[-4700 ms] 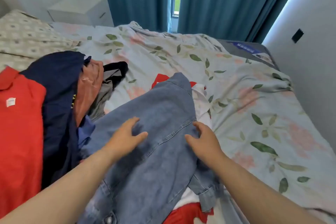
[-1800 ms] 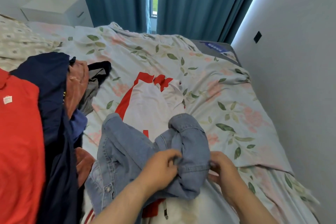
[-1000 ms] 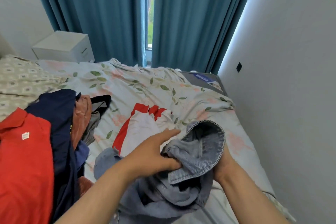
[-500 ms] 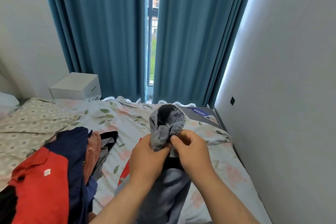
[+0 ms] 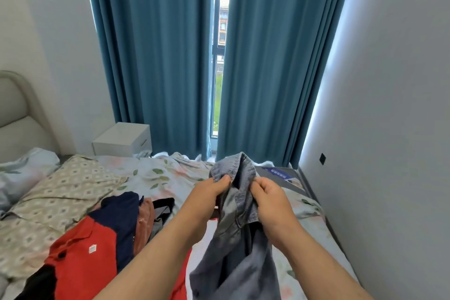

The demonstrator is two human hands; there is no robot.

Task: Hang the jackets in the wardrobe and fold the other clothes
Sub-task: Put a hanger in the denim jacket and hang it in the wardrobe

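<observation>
1. The left hand point(image 5: 207, 192) is clamped on the denim jacket point(image 5: 241, 251). Its thumb presses over a stitched edge near the top, and its fingers curl behind the cloth, out of sight.
2. The right hand point(image 5: 270, 200) grips the same jacket from the other side, its fingers curled into a fold. The two hands are near each other but apart, with a strip of denim between them.
3. The denim jacket is held up above the bed point(image 5: 170, 173). It bunches into a soft peak over the hands, grey-blue and twilled, with a seamed hem. Below the hands it hangs in loose folds, and the frame edge cuts off its lower end.
4. At the jacket's lower left a bit of red cloth point(image 5: 180, 280) shows. The left forearm and the jacket hide most of it, so its kind cannot be told.
5. Left of the jacket lies a heap of clothes:
   - a red garment point(image 5: 82, 256) with a small white tag;
   - a navy garment point(image 5: 121, 221);
   - a rust-coloured piece point(image 5: 145, 221);
   - a black and grey piece point(image 5: 163, 204), mostly buried.
6. Farther left of the jacket spreads a wrinkled cover point(image 5: 60, 187) with a small diamond print.
7. Behind the jacket the leaf-and-flower sheet is rumpled. At the jacket's upper right is a grey mattress corner point(image 5: 280, 173) with a blue label too small to read.
8. Beyond the jacket stand a white boxy nightstand point(image 5: 124, 140) and heavy teal curtains point(image 5: 155, 56) in long pleats. A padded headboard point(image 5: 17, 114) rises far to its left.
</observation>
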